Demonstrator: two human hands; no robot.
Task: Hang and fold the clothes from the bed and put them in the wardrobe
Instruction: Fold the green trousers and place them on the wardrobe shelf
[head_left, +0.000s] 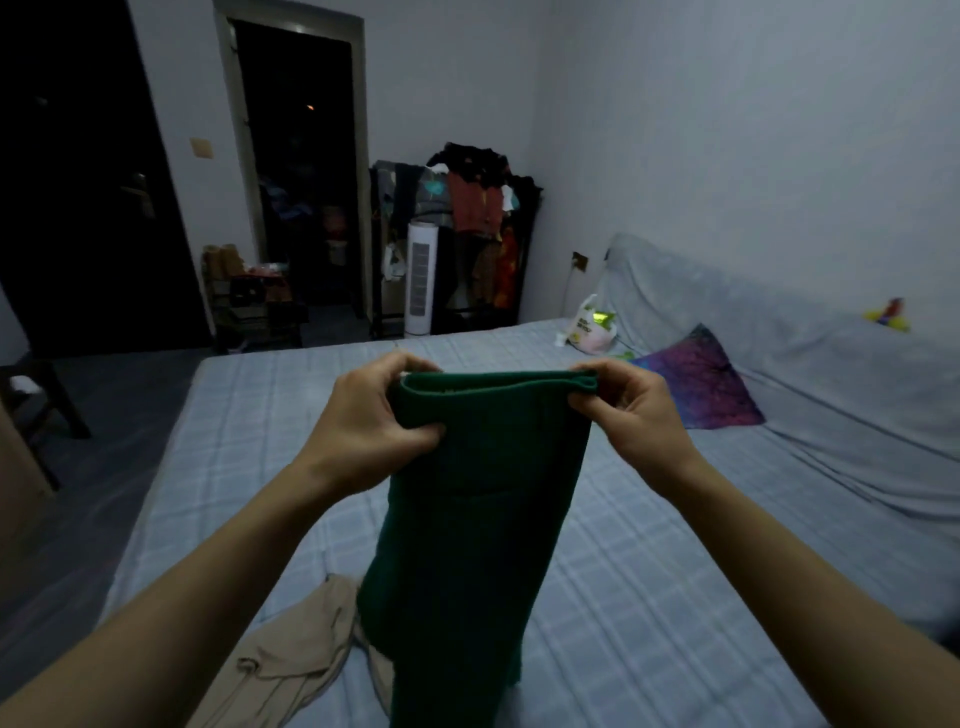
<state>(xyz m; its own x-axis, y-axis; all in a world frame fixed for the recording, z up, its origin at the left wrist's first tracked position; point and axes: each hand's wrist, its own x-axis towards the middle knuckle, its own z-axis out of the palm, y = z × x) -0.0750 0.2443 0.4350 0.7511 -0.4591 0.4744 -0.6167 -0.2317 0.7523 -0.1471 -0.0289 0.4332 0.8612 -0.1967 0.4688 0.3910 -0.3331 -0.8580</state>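
A dark green garment hangs doubled over in front of me above the bed. My left hand grips its top left corner and my right hand pinches its top right corner, holding the folded edge level. The cloth's lower end drops out of view at the bottom. A beige garment lies crumpled on the bed, below and left of the green one. An open clothes rack crowded with hanging clothes stands against the far wall past the foot of the bed.
A purple patterned pillow and a white plastic bag lie on the bed's right side by a covered headboard. A white tower fan stands by the rack. A dark doorway, a low shelf and a dark stool line the left.
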